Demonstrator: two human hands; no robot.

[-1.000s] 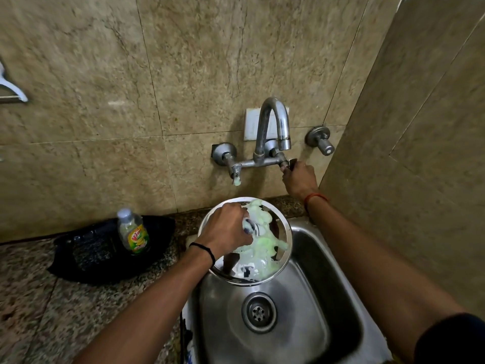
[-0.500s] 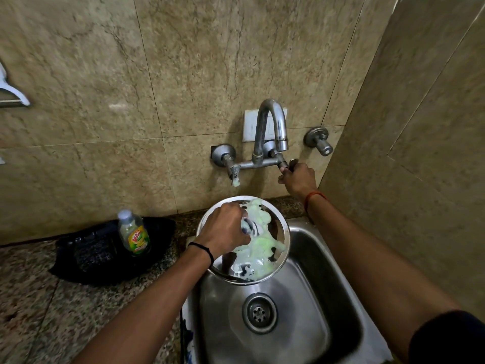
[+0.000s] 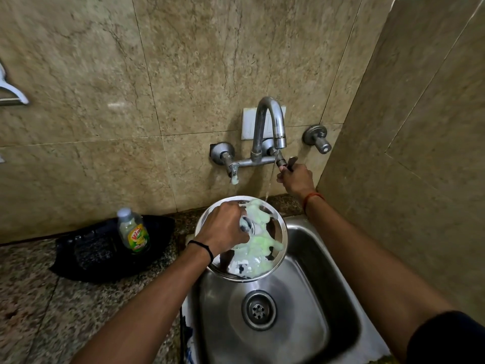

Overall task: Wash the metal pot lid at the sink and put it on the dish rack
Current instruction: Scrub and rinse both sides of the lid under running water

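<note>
While left hand (image 3: pixel 223 227) fingers grasp soapy lid (image 3: pixel 265 248) knob, right hand (image 3: pixel 298 179) pinches tap handle (image 3: pixel 290 162).

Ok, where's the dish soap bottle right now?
In the head view, the dish soap bottle stands upright on the black tray, on the counter left of the sink, just left of the soapy pot lid.

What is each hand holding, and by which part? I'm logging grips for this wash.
The left hand grips the soapy metal pot lid by its central knob, over the sink. The right hand holds the tap's right handle.
</note>
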